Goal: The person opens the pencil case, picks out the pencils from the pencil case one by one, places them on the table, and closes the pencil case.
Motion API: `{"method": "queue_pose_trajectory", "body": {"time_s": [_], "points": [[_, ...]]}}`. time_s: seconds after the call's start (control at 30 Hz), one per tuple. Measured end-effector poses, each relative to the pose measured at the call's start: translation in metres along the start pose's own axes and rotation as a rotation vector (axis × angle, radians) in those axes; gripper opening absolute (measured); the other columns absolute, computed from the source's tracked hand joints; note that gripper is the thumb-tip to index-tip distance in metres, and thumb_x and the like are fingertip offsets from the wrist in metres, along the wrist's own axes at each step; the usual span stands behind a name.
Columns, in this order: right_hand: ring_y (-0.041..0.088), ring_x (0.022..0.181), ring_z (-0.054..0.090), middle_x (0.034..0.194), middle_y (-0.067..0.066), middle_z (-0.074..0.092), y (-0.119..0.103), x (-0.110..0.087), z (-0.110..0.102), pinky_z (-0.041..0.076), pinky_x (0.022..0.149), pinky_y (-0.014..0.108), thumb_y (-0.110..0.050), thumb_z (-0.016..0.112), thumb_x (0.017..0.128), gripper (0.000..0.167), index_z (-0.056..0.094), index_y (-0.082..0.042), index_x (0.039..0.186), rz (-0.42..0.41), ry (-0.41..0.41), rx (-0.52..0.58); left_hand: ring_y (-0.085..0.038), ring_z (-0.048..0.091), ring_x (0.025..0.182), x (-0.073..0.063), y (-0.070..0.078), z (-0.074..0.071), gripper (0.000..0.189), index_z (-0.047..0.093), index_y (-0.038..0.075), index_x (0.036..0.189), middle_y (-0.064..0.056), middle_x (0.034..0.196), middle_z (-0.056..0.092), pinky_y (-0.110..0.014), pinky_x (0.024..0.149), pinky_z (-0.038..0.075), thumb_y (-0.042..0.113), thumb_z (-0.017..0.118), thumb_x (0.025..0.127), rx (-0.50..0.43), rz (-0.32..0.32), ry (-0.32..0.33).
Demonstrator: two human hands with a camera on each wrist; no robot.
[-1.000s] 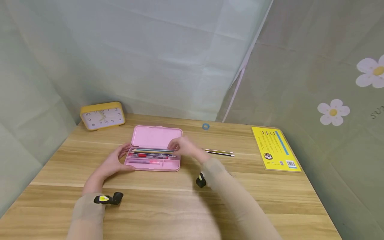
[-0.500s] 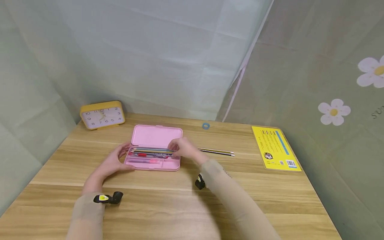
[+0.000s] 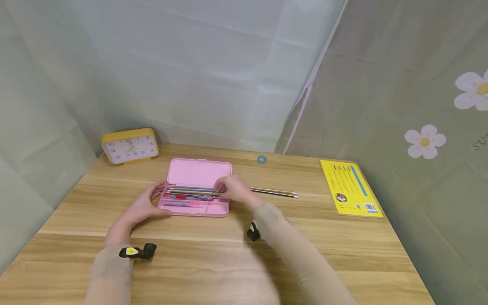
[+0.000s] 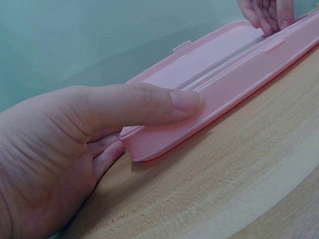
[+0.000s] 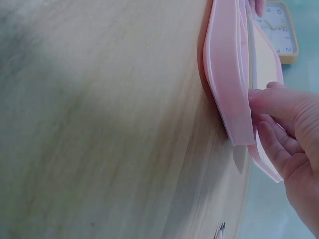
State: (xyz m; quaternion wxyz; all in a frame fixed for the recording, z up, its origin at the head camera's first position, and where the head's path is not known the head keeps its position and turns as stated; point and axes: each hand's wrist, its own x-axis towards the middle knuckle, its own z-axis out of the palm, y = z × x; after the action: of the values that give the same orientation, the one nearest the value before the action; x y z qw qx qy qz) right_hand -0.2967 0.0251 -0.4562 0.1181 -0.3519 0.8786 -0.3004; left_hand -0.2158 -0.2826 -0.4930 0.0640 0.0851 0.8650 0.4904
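A pink pencil case lies with its lid raised back, holding several pencils in the long rear compartment and a pink-tipped pen in the front one. Pens with red parts lie beside the pencils. My left hand grips the case's left end, thumb along the front wall and other fingers round the end. At the case's right end, my right hand pinches the ends of the pencils, fingertips down inside the rim; those ends are hidden behind the fingers.
Two more pencils lie on the wooden table right of the case, partly hidden by my right hand. A blue ring is behind them. A yellow clock stands back left; a yellow booklet lies at right.
The pencils under my right fingers have settled slightly back in the compartment, and the dark pencil's end is now covered. My right wrist has dipped a little; the left hand stays put.
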Motion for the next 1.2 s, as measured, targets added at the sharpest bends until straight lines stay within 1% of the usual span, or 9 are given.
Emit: {"method": "queue_pose_trajectory", "body": {"time_s": [0.17,0.33,0.53,0.73,1.0,1.2], "points": [[0.02,0.085,0.069,0.093,0.013,0.073,-0.001,0.002,0.002,0.054,0.074,0.011,0.009,0.074,0.077,0.022,0.068,0.002,0.097,-0.006,0.0,0.006,-0.051,0.026,0.141,0.0,0.001,0.001,0.115,0.015,0.0,0.155,-0.031,0.154,0.027,-0.063,0.117,0.024,0.019,0.089,0.069,-0.017,0.006,-0.002],[0.02,0.085,0.069,0.093,0.013,0.073,-0.002,0.003,0.003,0.054,0.074,0.011,0.01,0.073,0.077,0.022,0.068,0.002,0.098,0.003,0.002,0.004,-0.051,0.027,0.141,0.002,-0.001,0.001,0.115,0.016,0.0,0.154,-0.03,0.154,0.027,-0.063,0.118,0.024,0.02,0.089,0.068,-0.007,0.01,0.004],[0.017,0.084,0.068,0.092,0.011,0.073,-0.005,0.004,0.002,0.055,0.074,0.011,0.007,0.075,0.078,0.02,0.069,0.0,0.097,0.039,0.003,-0.007,-0.05,0.025,0.142,0.002,-0.002,0.002,0.116,0.016,0.0,0.154,-0.029,0.155,0.026,-0.063,0.118,0.022,0.026,0.089,0.068,0.01,-0.002,0.002],[0.016,0.083,0.068,0.09,0.01,0.073,-0.009,0.005,0.003,0.055,0.074,0.011,0.005,0.076,0.078,0.018,0.07,0.0,0.094,0.07,0.004,-0.012,-0.051,0.025,0.142,0.002,-0.002,0.001,0.116,0.015,0.0,0.154,-0.03,0.155,0.026,-0.063,0.118,0.022,0.024,0.089,0.069,0.005,0.007,-0.001],[0.018,0.084,0.069,0.09,0.01,0.073,-0.012,0.006,0.004,0.055,0.075,0.012,0.004,0.075,0.08,0.016,0.07,0.0,0.095,0.07,0.001,-0.041,-0.051,0.025,0.141,0.0,-0.001,0.001,0.116,0.016,0.001,0.155,-0.029,0.155,0.026,-0.063,0.118,0.023,0.022,0.089,0.068,-0.004,-0.003,0.002],[0.019,0.085,0.07,0.091,0.011,0.074,-0.013,0.006,0.005,0.055,0.074,0.013,0.004,0.074,0.081,0.014,0.07,0.0,0.094,0.073,0.001,-0.028,-0.051,0.025,0.142,-0.001,0.0,0.0,0.116,0.015,0.002,0.155,-0.03,0.155,0.026,-0.063,0.118,0.023,0.021,0.089,0.069,-0.014,-0.001,0.0]]}}
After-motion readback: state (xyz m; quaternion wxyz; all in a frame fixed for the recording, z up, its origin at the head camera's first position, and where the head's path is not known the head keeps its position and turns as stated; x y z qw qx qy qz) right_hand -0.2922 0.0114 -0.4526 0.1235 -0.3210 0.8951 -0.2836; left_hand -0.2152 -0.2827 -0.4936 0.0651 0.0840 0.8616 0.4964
